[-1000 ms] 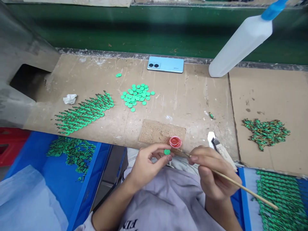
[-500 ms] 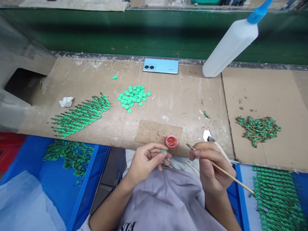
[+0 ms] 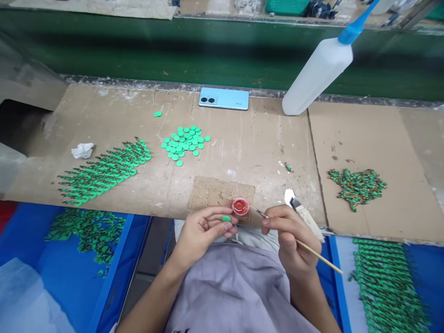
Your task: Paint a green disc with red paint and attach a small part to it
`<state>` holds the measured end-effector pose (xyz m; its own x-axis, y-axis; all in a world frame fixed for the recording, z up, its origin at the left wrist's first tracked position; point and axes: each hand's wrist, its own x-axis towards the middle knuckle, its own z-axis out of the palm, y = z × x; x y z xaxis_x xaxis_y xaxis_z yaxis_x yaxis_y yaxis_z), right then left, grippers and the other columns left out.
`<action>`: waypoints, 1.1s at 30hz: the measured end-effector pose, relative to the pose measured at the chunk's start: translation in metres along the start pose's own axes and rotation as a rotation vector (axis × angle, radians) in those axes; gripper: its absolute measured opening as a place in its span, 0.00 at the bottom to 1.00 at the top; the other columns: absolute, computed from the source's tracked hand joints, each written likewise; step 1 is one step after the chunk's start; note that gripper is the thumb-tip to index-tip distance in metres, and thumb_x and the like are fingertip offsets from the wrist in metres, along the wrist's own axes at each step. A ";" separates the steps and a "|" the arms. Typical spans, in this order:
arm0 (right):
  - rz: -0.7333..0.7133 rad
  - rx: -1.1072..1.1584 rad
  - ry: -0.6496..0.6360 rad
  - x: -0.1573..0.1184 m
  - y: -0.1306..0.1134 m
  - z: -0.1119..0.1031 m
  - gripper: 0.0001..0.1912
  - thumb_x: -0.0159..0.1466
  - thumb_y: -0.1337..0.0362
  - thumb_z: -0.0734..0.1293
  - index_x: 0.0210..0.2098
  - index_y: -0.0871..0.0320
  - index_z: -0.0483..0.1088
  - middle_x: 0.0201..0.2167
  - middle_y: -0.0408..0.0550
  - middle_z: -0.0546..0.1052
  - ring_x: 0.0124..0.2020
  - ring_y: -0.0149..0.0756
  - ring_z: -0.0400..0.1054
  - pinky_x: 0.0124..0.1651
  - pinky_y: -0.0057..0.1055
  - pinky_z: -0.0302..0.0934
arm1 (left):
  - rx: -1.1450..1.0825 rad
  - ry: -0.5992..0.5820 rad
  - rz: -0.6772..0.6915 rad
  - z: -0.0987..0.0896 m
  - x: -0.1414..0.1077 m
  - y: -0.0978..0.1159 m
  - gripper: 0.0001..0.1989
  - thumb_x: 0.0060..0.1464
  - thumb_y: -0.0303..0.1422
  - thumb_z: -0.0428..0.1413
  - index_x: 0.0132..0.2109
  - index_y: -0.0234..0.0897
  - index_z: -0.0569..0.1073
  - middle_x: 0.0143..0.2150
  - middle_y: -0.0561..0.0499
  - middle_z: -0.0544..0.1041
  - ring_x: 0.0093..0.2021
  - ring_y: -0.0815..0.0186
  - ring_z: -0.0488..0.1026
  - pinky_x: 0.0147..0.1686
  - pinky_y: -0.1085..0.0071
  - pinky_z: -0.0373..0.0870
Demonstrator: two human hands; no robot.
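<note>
Between the thumb and fingers of my left hand [image 3: 204, 229] is a small green disc [image 3: 226, 218], its flat face turned up. My right hand [image 3: 294, 240] grips a thin paintbrush [image 3: 317, 254] like a pen, with the tip pointing left. That tip lies just right of a small round pot of red liquid [image 3: 240, 206]; whether it touches the rim I cannot tell. The pot sits on the right end of a brown cardboard piece [image 3: 211, 192]. Farther back lies a loose pile of green discs [image 3: 187, 141].
Slanting rows of disc pieces [image 3: 107, 173] and a crumpled white tissue [image 3: 82, 150] lie left. A phone [image 3: 224, 99] and a tall white bottle [image 3: 315, 76] are at the back. Small green-brown parts [image 3: 359, 185] lie right, near a knife-like tool [image 3: 301, 210]. Blue bins [image 3: 121, 259] flank my lap.
The brush tip has come left, closer to the red pot. The disc in my left hand now shows more of its face. The whole view has shifted slightly.
</note>
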<state>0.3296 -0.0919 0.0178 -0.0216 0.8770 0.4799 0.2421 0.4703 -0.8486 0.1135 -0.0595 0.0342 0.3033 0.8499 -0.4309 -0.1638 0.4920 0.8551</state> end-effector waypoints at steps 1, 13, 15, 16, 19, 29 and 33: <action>0.009 0.023 -0.002 -0.001 0.000 0.001 0.14 0.78 0.57 0.61 0.49 0.53 0.78 0.31 0.49 0.78 0.32 0.41 0.74 0.32 0.38 0.70 | 0.007 0.002 -0.004 0.000 0.000 0.000 0.16 0.52 0.37 0.71 0.45 0.34 0.83 0.39 0.42 0.88 0.36 0.58 0.87 0.36 0.67 0.86; 0.108 -0.632 0.292 0.021 0.021 -0.081 0.12 0.76 0.61 0.63 0.54 0.55 0.75 0.40 0.51 0.81 0.34 0.38 0.75 0.39 0.37 0.72 | -0.053 -0.005 -0.039 -0.003 0.003 -0.001 0.15 0.51 0.37 0.72 0.45 0.36 0.84 0.33 0.46 0.88 0.30 0.62 0.86 0.29 0.74 0.84; 0.115 -0.825 0.321 0.026 0.028 -0.096 0.13 0.74 0.58 0.66 0.50 0.57 0.77 0.38 0.53 0.81 0.34 0.41 0.75 0.41 0.40 0.71 | -0.054 -0.016 -0.030 -0.005 0.003 -0.003 0.16 0.52 0.37 0.72 0.46 0.36 0.84 0.32 0.47 0.88 0.30 0.62 0.86 0.29 0.74 0.84; 0.112 -0.892 0.312 0.029 0.032 -0.101 0.13 0.73 0.56 0.66 0.48 0.58 0.78 0.37 0.54 0.81 0.34 0.43 0.75 0.41 0.41 0.70 | -0.050 -0.024 -0.024 -0.006 0.003 -0.005 0.16 0.53 0.37 0.71 0.47 0.37 0.84 0.32 0.48 0.88 0.31 0.62 0.86 0.30 0.74 0.84; 0.165 -1.003 0.219 0.036 0.043 -0.108 0.17 0.72 0.54 0.65 0.46 0.58 0.79 0.35 0.55 0.79 0.34 0.47 0.73 0.40 0.43 0.68 | -0.021 -0.047 -0.010 -0.009 0.002 -0.009 0.16 0.56 0.38 0.69 0.49 0.37 0.84 0.33 0.48 0.88 0.32 0.62 0.87 0.32 0.73 0.85; 0.421 -1.313 0.181 0.044 0.079 -0.127 0.18 0.66 0.61 0.61 0.46 0.62 0.78 0.37 0.63 0.75 0.43 0.58 0.65 0.49 0.50 0.62 | 0.020 0.040 -0.067 -0.009 -0.004 0.002 0.20 0.50 0.39 0.71 0.47 0.33 0.82 0.30 0.46 0.87 0.31 0.59 0.86 0.32 0.70 0.85; 0.411 -1.294 0.185 0.043 0.083 -0.130 0.17 0.66 0.60 0.61 0.44 0.62 0.77 0.35 0.62 0.75 0.42 0.56 0.65 0.47 0.48 0.61 | -0.009 0.034 -0.037 -0.007 -0.003 0.001 0.19 0.50 0.39 0.71 0.46 0.34 0.81 0.30 0.47 0.87 0.30 0.60 0.86 0.30 0.72 0.84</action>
<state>0.4747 -0.0277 -0.0029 0.3751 0.8560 0.3557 0.9265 -0.3343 -0.1725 0.1057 -0.0604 0.0340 0.2772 0.8372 -0.4715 -0.1620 0.5244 0.8359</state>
